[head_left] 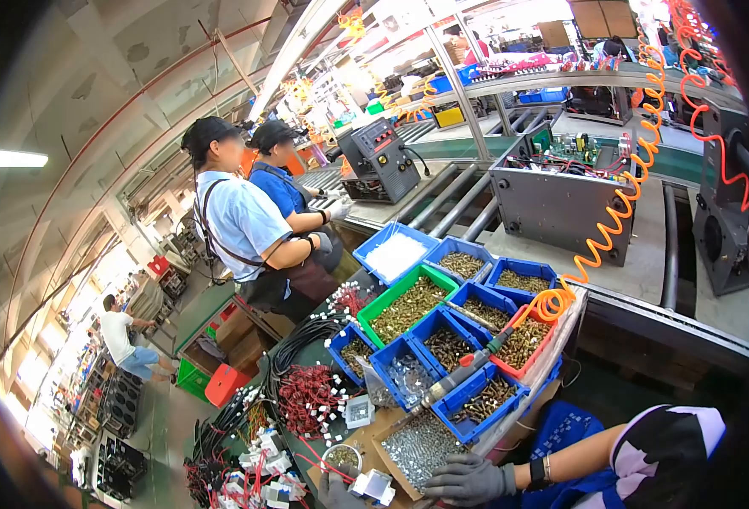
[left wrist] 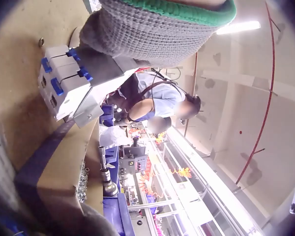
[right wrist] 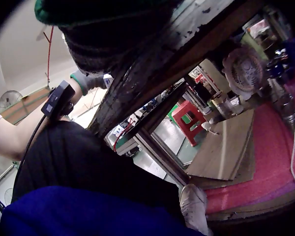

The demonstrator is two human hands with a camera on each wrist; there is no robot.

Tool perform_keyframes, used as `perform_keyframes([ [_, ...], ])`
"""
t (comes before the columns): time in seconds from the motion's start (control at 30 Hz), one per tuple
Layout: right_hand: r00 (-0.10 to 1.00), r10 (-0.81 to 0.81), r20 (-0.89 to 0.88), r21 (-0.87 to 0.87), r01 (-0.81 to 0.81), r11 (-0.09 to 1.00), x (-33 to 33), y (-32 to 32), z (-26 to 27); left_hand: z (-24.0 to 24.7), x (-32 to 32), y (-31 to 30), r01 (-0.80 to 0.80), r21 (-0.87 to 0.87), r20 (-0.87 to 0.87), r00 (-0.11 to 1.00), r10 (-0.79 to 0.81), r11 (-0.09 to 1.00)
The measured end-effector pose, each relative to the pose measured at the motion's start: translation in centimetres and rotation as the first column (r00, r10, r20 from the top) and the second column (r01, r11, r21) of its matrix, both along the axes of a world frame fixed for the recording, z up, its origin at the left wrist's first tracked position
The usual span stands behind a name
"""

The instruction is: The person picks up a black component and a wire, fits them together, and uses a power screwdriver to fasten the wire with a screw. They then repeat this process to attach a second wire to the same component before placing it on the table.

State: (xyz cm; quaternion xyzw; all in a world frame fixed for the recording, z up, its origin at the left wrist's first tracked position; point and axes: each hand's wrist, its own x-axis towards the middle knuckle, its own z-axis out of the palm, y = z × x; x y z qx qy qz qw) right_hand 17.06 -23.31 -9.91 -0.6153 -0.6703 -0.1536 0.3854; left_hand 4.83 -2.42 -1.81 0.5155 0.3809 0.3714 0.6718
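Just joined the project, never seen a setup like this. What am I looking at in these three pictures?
No robot here: it's a person wearing grey gloves, with three cameras. The head picture looks forward and down; the other two come from the wrists.

The left hand holds a white block with blue tabs, clearest in the left wrist picture. The right hand lies at a cardboard tray of small silvery parts.

Also laid out are blue bins, a green bin and a red bin, mostly with small metal parts, plus bundled red wires. A tool lies across some bins.

The right wrist picture mostly catches dark clothing, a shoe and clutter low down, so it says little about that hand's work.
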Motion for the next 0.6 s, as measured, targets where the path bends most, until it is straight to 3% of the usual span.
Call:
perform_keyframes([
  [0.6,1.0,-0.005,0.009,0.013,0.005,1.0,0.1,0.0,0.1,2.2,0.7,-1.4,-0.006,-0.042,-0.015,1.0,0.005,0.999],
])
